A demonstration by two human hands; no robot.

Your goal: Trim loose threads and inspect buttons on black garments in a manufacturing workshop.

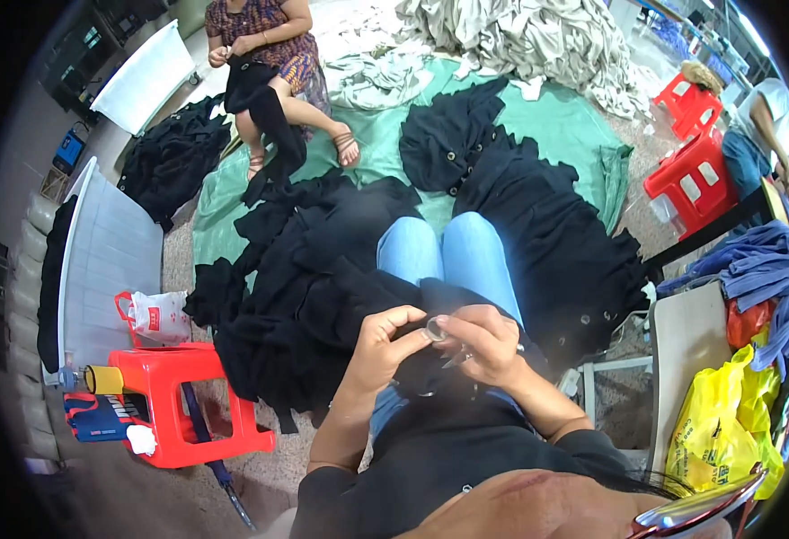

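Over my lap, both hands meet at a small pale metal ring (434, 329), which looks like an eyelet. My left hand (378, 346) pinches it from the left, thumb and forefinger closed at its edge. From the other side my right hand (486, 345) has its thumb and fingers closed on it too. A thin shiny piece (456, 360) shows under the right fingers; its kind is unclear. Black cloth (359, 287) is draped across my jeans (480, 251) and beneath both hands. Whether the ring is fixed in this cloth is hidden.
Heaps of black cloth (547, 225) with metal eyelets lie on a green sheet (583, 117). At left stand a red stool (174, 368) and a white bin (116, 242). Another person (264, 36) sits ahead handling black cloth. Yellow bags (713, 422) and a grey chair back (689, 359) are right.
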